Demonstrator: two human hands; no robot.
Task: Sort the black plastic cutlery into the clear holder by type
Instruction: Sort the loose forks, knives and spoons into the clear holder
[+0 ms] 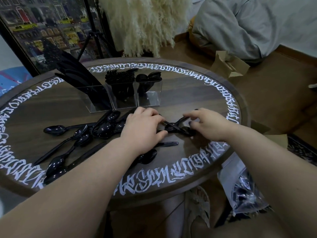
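Note:
A clear three-compartment holder (151, 100) stands at the back of the round table: knives (77, 73) lean in its left cell, forks (120, 77) fill the middle, spoons (149, 77) the right. Loose black spoons (80, 136) lie scattered on the left half of the table. My left hand (142, 129) lies over cutlery in the middle, fingers curled on a black piece. My right hand (207, 124) pinches crossed black pieces (178, 127) between the two hands. A knife (167, 143) and a spoon (147, 156) lie under my left wrist.
The dark wooden table (197, 93) has white lettering round its rim. A framed picture (42, 28) and pampas grass (145, 23) stand behind it. A bag of more cutlery (243, 191) lies on the floor at right, near cardboard boxes (228, 64).

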